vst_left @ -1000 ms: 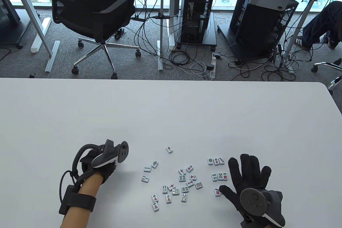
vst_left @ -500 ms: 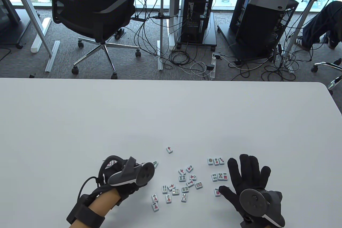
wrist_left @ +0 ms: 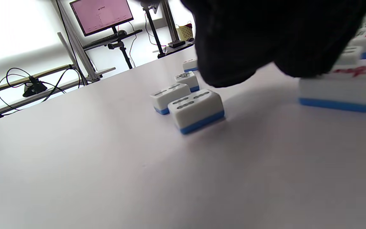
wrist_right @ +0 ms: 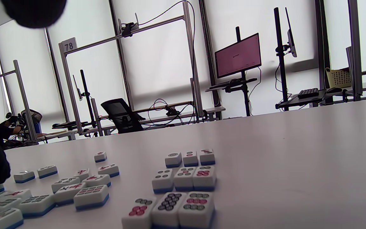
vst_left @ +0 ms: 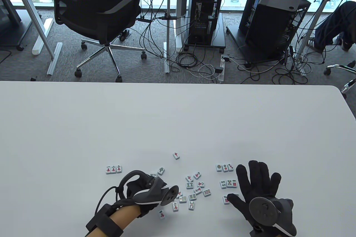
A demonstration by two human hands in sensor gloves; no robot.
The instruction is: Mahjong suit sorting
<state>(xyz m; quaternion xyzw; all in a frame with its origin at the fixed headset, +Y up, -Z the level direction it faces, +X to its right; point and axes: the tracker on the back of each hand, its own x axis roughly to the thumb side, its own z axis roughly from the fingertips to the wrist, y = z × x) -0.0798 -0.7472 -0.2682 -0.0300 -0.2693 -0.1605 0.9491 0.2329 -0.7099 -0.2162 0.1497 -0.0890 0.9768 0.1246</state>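
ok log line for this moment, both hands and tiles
left hand: over loose mahjong tiles, grip hidden | right hand: flat, open beside dot tile rows | character tile row: placed left

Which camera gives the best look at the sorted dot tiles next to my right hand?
The right wrist view: the dot tiles lie close, in three rows of three, faces readable. The table view shows them small, with the bottom row mostly hidden under the right hand. The left wrist view does not show them.

Left hand (vst_left: 144, 192) curled, right hand (vst_left: 257, 185) flat.
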